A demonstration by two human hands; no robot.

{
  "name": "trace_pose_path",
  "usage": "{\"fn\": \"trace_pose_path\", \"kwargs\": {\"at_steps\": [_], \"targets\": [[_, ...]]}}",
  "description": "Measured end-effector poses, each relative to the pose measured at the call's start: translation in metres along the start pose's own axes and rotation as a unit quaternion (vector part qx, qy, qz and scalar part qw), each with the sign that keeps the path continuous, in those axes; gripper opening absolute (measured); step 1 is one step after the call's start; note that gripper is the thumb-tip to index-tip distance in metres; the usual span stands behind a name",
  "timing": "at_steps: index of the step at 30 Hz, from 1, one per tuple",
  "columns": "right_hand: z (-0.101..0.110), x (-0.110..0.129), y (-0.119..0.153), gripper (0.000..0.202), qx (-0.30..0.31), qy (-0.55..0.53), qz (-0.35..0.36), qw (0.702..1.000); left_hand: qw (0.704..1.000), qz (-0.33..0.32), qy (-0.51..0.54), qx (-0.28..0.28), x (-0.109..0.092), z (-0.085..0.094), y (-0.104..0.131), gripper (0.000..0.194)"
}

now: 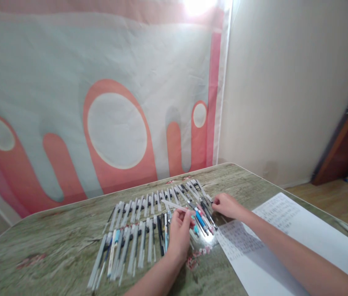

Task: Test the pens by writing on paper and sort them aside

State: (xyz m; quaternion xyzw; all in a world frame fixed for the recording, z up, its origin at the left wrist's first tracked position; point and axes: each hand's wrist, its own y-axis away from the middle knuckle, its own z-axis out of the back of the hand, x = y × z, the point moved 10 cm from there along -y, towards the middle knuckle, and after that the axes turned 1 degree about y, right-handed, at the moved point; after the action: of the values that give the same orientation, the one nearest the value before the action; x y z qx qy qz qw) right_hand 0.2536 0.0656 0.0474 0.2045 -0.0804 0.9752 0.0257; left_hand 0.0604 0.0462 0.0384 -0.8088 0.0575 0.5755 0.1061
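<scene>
My left hand (180, 228) is closed around a clear whitish pen barrel (171, 204), which points up and to the left. To its right, my right hand (226, 205) has its fingers pinched together at the end of the upper row; what lies between them is too small to make out. Between the hands lie several loose pens, among them a blue pen (201, 220) and black ones. A back row of clear pen barrels (138, 209) with dark ends runs across the table. In front is a second row of pens and barrels (126, 251), including a cream pen (111, 257).
White sheets with handwriting (272, 218) lie on the right of the green marbled table (53, 242), partly under my right forearm. A printed pink and grey cloth (168, 74) hangs behind the table. A brown door (343, 144) stands at the far right.
</scene>
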Motion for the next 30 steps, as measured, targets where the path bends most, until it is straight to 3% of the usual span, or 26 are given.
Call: {"fn": "trace_pose_path", "kwargs": {"at_steps": [4,7,11,22,30], "targets": [[0.016,0.037,0.009,0.018,-0.021,-0.083,0.098,0.991,0.994,0.019,0.101,-0.041,0.002,0.019,-0.014,0.032],[0.013,0.061,0.019,0.017,0.005,-0.125,0.152,0.98,0.986,0.042,0.15,-0.061,0.008,0.028,-0.019,0.034],[0.011,0.076,0.026,0.016,-0.002,-0.124,0.19,0.974,0.983,0.05,0.167,-0.058,0.013,0.031,-0.021,0.035],[0.017,0.088,0.033,0.019,-0.026,-0.088,0.23,0.969,0.988,0.048,0.141,-0.037,0.017,0.025,-0.018,0.033],[0.028,0.108,0.042,0.021,-0.077,-0.104,0.288,0.949,0.979,0.099,0.176,0.013,0.017,0.002,-0.004,0.029]]}}
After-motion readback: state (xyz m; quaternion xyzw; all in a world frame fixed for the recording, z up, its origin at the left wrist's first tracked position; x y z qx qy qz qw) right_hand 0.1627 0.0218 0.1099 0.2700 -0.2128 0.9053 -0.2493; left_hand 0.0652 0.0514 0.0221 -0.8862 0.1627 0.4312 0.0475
